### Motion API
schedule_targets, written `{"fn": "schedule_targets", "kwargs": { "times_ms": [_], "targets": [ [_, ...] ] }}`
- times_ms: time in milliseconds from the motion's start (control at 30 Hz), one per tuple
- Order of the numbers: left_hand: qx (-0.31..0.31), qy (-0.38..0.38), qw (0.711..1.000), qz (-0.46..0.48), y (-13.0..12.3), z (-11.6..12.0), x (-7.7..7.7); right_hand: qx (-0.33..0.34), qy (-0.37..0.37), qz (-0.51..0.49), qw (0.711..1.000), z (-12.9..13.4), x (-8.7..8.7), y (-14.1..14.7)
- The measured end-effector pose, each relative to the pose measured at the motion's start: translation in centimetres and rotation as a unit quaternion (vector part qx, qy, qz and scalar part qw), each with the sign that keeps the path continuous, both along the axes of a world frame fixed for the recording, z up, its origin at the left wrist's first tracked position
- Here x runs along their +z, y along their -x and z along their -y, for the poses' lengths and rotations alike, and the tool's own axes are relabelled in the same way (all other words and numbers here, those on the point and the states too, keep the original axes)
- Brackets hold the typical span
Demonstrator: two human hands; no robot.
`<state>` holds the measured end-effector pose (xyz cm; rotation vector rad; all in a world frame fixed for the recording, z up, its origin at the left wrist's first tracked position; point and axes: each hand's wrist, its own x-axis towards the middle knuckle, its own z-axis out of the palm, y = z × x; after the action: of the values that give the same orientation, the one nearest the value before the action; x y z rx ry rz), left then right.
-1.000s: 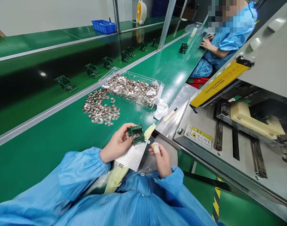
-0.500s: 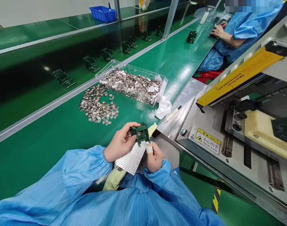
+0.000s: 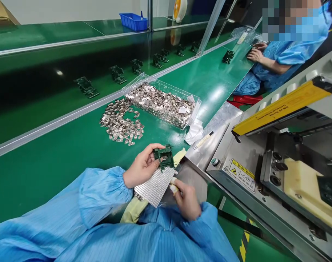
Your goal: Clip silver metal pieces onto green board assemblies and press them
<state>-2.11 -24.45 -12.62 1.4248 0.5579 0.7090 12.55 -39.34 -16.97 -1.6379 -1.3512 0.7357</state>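
Note:
My left hand [image 3: 144, 163] grips a dark green plastic frame [image 3: 166, 157] between thumb and fingers. A small metal piece shows inside the frame's opening. Below it lies a silvery sheet of small metal pieces in rows [image 3: 155, 187], close to my lap. My right hand [image 3: 187, 196] is at the sheet's right edge, with thumb and forefinger pinched together. White wrapping covers one of its fingertips. Whatever is in that pinch is too small or hidden to make out. Pale yellow cloth [image 3: 134, 210] shows under the sheet.
A loose pile of metal clips [image 3: 122, 123] and a clear bin [image 3: 160, 105] full of them stand on the green bench. Several green frames [image 3: 118, 74] sit along the dark belt behind. A machine [image 3: 242, 171] stands at right; a co-worker [image 3: 283, 65] sits beyond.
My right hand has moved away from the green frame, down to the sheet's right edge. My left hand still holds the frame, slightly turned. The view has shifted a little.

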Motion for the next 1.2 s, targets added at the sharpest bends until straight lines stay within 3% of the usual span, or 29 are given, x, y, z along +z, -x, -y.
{"fn": "schedule_targets", "kwargs": {
  "times_ms": [133,267,467,633,933,1067,1200],
  "targets": [
    [0.003,0.029,0.998,0.047,0.3,0.3,0.4,-0.052,0.033,-0.061,0.996,0.4,4.5,-1.1],
    [0.023,0.041,0.997,0.060,0.6,0.8,0.5,-0.093,-0.025,-0.116,0.989,-1.4,6.7,-0.6],
    [0.020,0.042,0.995,0.087,0.5,1.0,0.2,-0.093,-0.060,-0.066,0.992,-3.3,6.9,0.2],
    [0.029,0.021,0.996,0.085,0.5,1.4,0.1,-0.110,-0.163,0.029,0.980,-4.7,7.2,1.0],
    [0.032,-0.011,0.998,0.046,0.7,1.9,0.7,-0.129,-0.169,0.093,0.973,-6.1,6.4,2.9],
    [0.031,-0.027,0.999,0.035,0.9,1.9,0.4,-0.127,-0.138,0.063,0.980,-6.0,6.4,2.6],
    [0.032,-0.040,0.998,0.032,0.9,2.2,0.1,-0.155,-0.113,-0.078,0.978,-6.0,6.1,2.9]
  ]
}}
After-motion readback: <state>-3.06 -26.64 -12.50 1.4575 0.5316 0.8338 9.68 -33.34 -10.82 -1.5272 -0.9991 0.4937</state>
